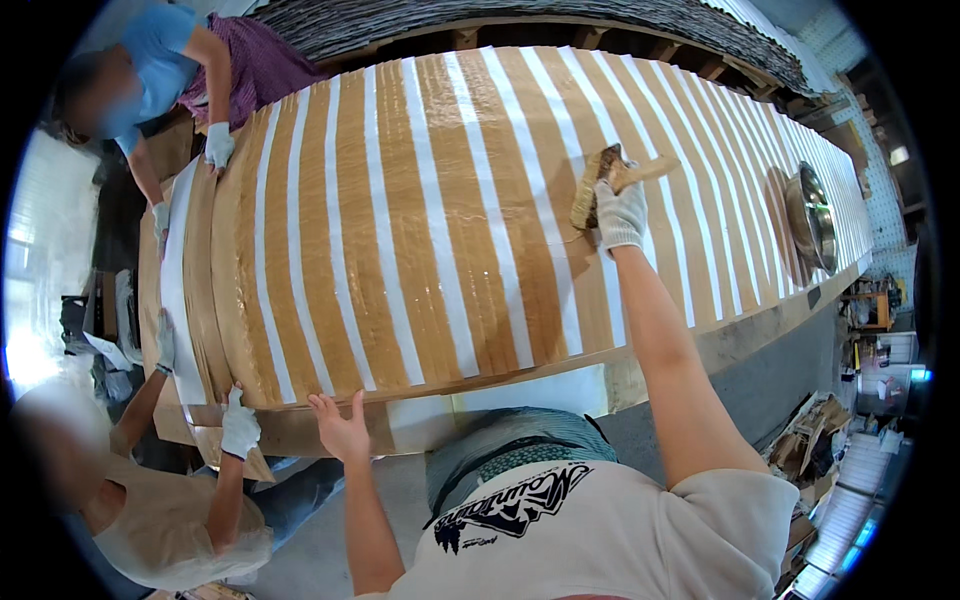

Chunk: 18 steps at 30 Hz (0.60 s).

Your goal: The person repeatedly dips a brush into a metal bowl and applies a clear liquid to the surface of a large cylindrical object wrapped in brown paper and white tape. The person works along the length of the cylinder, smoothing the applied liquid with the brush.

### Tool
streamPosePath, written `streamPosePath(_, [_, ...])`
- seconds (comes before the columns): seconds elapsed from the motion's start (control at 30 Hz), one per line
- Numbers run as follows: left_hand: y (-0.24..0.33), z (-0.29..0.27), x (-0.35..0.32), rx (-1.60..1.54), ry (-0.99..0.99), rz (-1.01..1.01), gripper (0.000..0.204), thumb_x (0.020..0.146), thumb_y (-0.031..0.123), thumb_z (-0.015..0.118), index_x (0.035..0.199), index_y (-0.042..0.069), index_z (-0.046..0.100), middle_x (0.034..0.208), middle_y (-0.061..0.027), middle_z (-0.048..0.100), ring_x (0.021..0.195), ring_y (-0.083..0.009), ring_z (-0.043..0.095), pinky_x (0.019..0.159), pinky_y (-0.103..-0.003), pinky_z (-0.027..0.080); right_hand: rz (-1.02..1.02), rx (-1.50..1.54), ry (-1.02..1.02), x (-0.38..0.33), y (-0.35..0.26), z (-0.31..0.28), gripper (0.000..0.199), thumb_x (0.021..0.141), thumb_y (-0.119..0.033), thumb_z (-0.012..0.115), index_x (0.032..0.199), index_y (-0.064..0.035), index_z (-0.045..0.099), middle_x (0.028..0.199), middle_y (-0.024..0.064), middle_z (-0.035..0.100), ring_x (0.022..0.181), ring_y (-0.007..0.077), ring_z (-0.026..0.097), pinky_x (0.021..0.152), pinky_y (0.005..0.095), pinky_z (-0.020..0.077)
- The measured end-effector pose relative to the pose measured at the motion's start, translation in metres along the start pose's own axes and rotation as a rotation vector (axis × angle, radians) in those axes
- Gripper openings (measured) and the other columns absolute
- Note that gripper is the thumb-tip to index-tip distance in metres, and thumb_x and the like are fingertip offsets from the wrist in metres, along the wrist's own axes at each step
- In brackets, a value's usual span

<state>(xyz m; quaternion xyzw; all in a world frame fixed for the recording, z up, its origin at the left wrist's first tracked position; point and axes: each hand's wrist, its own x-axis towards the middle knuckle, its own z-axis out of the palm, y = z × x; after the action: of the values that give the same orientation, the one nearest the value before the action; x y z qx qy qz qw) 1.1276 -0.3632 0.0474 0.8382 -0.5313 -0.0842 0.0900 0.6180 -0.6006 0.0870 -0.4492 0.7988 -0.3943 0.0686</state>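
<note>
A long curved hull (430,210) lies across the view, covered in alternating tan wet strips and white strips. My right hand (620,212), in a white glove, grips a wide wooden-handled brush (598,180) whose bristles press on a tan strip near the hull's middle. My left hand (340,428) is bare, fingers spread, resting flat on the hull's lower edge.
A person in a blue top at the upper left has gloved hands (218,145) on the hull's end. Another person at the lower left presses a gloved hand (240,425) on the near edge. A metal bowl (812,218) sits on the hull at right. Clutter lies on the floor at lower right.
</note>
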Motion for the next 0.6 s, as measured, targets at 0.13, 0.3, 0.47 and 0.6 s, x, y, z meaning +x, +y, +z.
streamPosePath(0.13, [0.018, -0.008, -0.002, -0.113, -0.065, -0.042, 0.079, 0.088, 0.051, 0.065, 0.129, -0.015, 0.051, 0.145, -0.0313, 0.038, 0.132, -0.0390, 0.045, 0.106, -0.039, 0.041, 0.063, -0.143, -0.047, 0.029, 0.038, -0.041, 0.052, 0.082, -0.025, 0.069, 0.125, -0.0009, 0.055, 0.118, 0.0203, 0.063, 0.112, 0.0353, 0.059, 0.096, 0.0412, 0.0457])
streamPosePath(0.3, [0.008, -0.001, -0.008, -0.102, -0.029, 0.008, 0.080, 0.090, 0.052, 0.061, 0.135, -0.012, 0.046, 0.149, -0.0298, 0.034, 0.133, -0.0375, 0.045, 0.107, -0.039, 0.040, 0.042, 0.150, 0.138, 0.014, 0.022, -0.101, 0.047, 0.084, -0.027, 0.066, 0.121, -0.0005, 0.057, 0.109, 0.0162, 0.066, 0.103, 0.0306, 0.063, 0.090, 0.0394, 0.0478])
streamPosePath(0.47, [-0.008, 0.014, -0.017, -0.127, -0.032, -0.010, 0.082, 0.092, 0.051, 0.059, 0.143, -0.009, 0.037, 0.157, -0.0241, 0.022, 0.141, -0.0347, 0.033, 0.112, -0.039, 0.033, 0.247, 0.051, 0.174, -0.054, 0.124, -0.136, 0.047, 0.091, -0.027, 0.060, 0.129, -0.0002, 0.055, 0.123, 0.0162, 0.062, 0.110, 0.0284, 0.060, 0.094, 0.0395, 0.0470])
streamPosePath(0.6, [-0.001, 0.008, -0.026, -0.272, -0.005, 0.018, 0.080, 0.091, 0.040, 0.064, 0.146, -0.007, 0.031, 0.160, -0.0201, 0.017, 0.144, -0.0346, 0.027, 0.113, -0.038, 0.032, 0.240, -0.090, 0.085, -0.059, 0.125, -0.175, 0.054, 0.090, -0.018, 0.062, 0.137, 0.0031, 0.046, 0.133, 0.0161, 0.055, 0.113, 0.0247, 0.060, 0.098, 0.0370, 0.0481])
